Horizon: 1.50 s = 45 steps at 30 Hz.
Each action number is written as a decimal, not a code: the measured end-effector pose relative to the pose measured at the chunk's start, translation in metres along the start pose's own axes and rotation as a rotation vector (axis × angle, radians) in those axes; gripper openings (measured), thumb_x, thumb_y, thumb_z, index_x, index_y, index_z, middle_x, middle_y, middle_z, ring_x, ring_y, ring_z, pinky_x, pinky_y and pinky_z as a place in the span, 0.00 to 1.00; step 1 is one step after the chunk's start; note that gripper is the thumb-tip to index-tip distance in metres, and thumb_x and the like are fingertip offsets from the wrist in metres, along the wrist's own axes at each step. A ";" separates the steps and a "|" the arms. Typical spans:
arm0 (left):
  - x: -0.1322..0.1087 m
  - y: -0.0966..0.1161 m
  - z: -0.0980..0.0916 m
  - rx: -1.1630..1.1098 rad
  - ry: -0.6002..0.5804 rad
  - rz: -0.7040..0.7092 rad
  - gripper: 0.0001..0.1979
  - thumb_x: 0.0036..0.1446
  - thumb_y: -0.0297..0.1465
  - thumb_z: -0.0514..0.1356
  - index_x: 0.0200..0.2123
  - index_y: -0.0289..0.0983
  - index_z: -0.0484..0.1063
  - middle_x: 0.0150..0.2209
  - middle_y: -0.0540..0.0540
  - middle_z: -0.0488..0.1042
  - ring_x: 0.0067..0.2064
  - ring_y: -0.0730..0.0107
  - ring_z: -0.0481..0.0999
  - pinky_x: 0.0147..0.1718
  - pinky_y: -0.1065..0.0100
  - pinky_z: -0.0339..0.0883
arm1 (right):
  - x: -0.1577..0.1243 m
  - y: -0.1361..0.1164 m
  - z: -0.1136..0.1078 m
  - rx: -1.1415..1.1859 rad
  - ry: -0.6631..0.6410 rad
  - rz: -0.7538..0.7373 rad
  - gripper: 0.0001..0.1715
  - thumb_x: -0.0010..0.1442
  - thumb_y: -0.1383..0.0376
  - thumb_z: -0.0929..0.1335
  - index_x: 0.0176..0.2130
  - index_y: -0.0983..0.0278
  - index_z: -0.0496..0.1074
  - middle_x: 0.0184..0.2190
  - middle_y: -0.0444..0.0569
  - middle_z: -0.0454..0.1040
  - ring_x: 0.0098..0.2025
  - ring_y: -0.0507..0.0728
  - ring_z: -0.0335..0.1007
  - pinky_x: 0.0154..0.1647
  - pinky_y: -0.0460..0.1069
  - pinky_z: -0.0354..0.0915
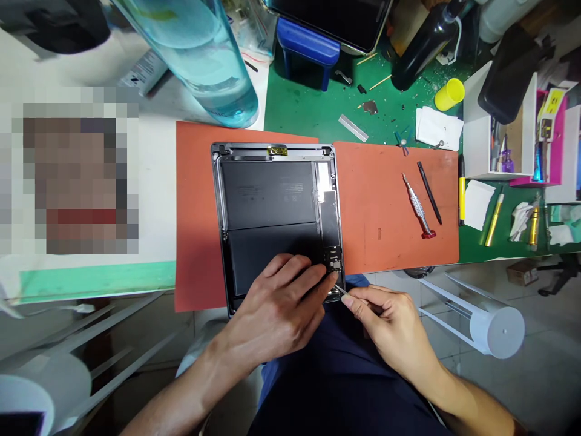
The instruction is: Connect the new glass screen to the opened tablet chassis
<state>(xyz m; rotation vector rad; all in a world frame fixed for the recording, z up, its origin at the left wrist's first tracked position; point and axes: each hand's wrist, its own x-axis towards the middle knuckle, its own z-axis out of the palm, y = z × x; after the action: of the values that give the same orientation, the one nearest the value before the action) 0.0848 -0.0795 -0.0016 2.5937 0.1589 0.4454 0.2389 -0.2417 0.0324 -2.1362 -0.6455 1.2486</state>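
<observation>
A tablet with its screen off and its inside bare lies on an orange mat, its bottom edge reaching past the mat's front. Dark battery cells fill its middle, and a strip of circuit board runs down the right side. My left hand rests over the lower right part with fingers stretched out, the fingertips touching near the board's lower end. Between the thumb and fingers of my right hand is a thin metal pick-like tool; its tip meets the tablet's lower right corner. The exact tip shape is too small to tell.
On the mat's right half lie a silver screwdriver and a black pry stick. Behind stand a bottle of blue liquid and a phone on a blue stand. White organiser boxes are at right. Stools flank the table.
</observation>
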 end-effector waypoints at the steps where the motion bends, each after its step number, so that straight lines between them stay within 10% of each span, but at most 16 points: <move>1: 0.000 0.000 0.000 0.001 0.002 0.003 0.16 0.65 0.24 0.61 0.55 0.30 0.78 0.46 0.40 0.82 0.49 0.54 0.73 0.48 0.55 0.70 | 0.000 0.000 0.000 0.001 -0.001 0.000 0.20 0.70 0.55 0.69 0.30 0.60 0.79 0.24 0.44 0.72 0.27 0.53 0.64 0.26 0.48 0.57; 45: 0.000 -0.001 0.001 -0.025 -0.003 0.015 0.18 0.63 0.24 0.61 0.56 0.29 0.78 0.44 0.40 0.81 0.48 0.54 0.75 0.48 0.54 0.70 | -0.005 0.000 0.000 -0.051 0.033 -0.071 0.19 0.72 0.57 0.69 0.31 0.60 0.79 0.24 0.42 0.71 0.27 0.53 0.65 0.32 0.48 0.61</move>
<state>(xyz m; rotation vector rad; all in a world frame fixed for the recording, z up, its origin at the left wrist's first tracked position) 0.0855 -0.0789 -0.0026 2.5719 0.1326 0.4466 0.2371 -0.2450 0.0352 -2.1514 -0.7397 1.1678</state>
